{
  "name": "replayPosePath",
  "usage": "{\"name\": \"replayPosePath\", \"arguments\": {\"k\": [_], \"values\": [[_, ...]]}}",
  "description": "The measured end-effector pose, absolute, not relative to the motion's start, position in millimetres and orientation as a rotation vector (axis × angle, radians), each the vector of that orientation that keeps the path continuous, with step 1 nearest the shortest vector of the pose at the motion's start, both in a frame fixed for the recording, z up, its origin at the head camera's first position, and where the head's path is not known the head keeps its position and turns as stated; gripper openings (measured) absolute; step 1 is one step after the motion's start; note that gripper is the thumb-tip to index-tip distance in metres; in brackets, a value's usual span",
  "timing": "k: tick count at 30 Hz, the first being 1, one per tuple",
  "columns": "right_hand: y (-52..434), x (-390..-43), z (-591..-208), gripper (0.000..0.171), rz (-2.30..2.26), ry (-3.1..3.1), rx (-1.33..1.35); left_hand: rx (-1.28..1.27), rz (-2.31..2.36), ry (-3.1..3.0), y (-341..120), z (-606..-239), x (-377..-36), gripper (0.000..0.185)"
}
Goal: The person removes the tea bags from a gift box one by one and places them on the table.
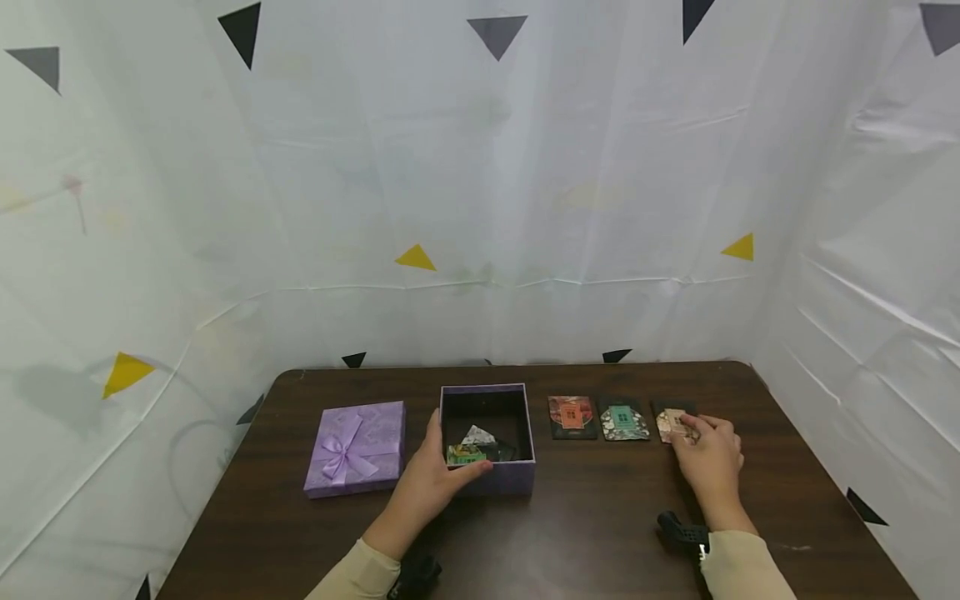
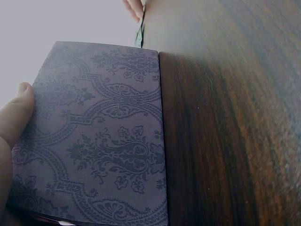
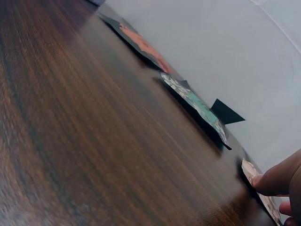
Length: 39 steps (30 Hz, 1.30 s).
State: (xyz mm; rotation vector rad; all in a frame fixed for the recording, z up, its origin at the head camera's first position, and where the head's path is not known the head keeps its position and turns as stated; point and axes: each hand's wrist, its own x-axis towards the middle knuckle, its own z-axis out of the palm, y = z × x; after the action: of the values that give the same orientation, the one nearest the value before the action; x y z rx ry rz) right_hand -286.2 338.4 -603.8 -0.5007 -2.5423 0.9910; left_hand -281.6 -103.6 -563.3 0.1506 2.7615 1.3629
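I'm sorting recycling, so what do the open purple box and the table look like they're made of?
Open purple box: likely paper-covered cardboard, matte, with a printed damask pattern on its thin, stiff walls. Table: dark wood or wood-look laminate, semi-gloss; streaky grain and soft reflections show, so I can't tell which.

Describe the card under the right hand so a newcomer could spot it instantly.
On the dark wooden table, right of the open purple box, three small cards lie in a row. The wanted card is the rightmost one, touched by the right hand. It is pale beige and pink, unlike the orange card and the teal card.
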Motion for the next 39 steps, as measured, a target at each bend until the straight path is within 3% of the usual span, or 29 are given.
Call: {"name": "replayPosePath", "arguments": {"k": [15, 30, 39], "values": [[339, -287, -603, 0.046, 1.06, -2.462, -0.544, 0.155, 1.345, 2.773, -103, -567, -283, 0.135], [336, -283, -602, 0.023, 1.192, -2.09, -0.583, 0.161, 1.357, 2.778, -106, -568, -283, 0.137], [319, -282, -572, 0.015, 1.118, -1.973, -0.455, 0.185, 1.378, 2.783, -105, -568, -284, 0.133]]}}
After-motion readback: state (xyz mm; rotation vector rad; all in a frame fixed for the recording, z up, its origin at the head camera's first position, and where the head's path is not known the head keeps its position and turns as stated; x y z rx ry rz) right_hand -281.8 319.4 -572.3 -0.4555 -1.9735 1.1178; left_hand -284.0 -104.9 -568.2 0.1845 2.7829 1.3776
